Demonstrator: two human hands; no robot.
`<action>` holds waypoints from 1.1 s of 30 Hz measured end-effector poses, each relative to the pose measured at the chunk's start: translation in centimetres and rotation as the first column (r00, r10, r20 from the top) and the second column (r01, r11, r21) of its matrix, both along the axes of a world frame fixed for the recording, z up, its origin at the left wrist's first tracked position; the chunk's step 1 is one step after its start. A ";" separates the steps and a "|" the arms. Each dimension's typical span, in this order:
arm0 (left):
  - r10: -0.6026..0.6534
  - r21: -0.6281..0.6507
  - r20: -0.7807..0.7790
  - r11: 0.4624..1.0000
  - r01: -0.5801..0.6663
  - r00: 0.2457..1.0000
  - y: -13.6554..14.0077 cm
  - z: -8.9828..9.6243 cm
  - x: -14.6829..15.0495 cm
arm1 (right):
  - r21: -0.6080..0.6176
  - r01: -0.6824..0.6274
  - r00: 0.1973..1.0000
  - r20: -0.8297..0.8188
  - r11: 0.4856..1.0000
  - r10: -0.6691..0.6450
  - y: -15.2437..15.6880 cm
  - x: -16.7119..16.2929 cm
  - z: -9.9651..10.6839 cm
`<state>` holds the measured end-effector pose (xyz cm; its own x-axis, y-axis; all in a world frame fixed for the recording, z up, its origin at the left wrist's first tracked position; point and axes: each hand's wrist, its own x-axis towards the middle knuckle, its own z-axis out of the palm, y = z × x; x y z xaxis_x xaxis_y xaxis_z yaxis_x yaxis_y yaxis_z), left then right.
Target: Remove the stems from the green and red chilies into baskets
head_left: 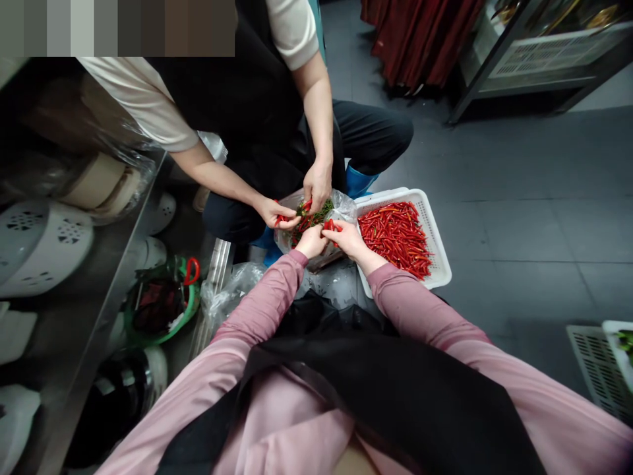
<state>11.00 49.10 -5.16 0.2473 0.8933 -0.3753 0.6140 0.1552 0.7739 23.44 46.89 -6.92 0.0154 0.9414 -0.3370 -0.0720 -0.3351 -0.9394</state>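
Both my hands meet over the near edge of a clear plastic bag [345, 206] holding red chili peppers with green stems [324, 212]. Several red chilies [332, 227] are gripped in my right hand [349, 239], whose fingers are closed. Touching them from the left, my left hand [312, 241] has its fingers pinched together; what lies between its fingertips is too small to make out. To the right stands a white plastic basket [442, 264] with many loose red chilies [395, 239]. Across the bag, a co-worker's hands [319, 185] hold red chilies too.
On the left runs a metal shelf [106, 316] with white pots [44, 247]. Below it are a green basket [158, 340] and a dark bucket [119, 402]. A rack [524, 86] stands at the far right, another white basket [593, 363] at the lower right.
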 end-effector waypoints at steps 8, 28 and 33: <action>0.231 -0.296 0.241 0.943 -0.155 0.943 0.6 1.0 -1.1 | 0.041 0.006 0.981 0.195 0.999 -0.014 0.5 1.4 0.6; 0.428 -0.399 0.239 0.861 -0.314 0.872 1.6 0.4 -1.5 | -0.011 -0.028 0.960 0.279 1.000 0.030 0.0 1.3 2.1; 0.365 -0.360 0.233 0.893 -0.268 0.902 1.3 0.1 -1.1 | -0.265 0.005 0.996 -0.090 0.964 -0.030 -0.2 1.7 2.2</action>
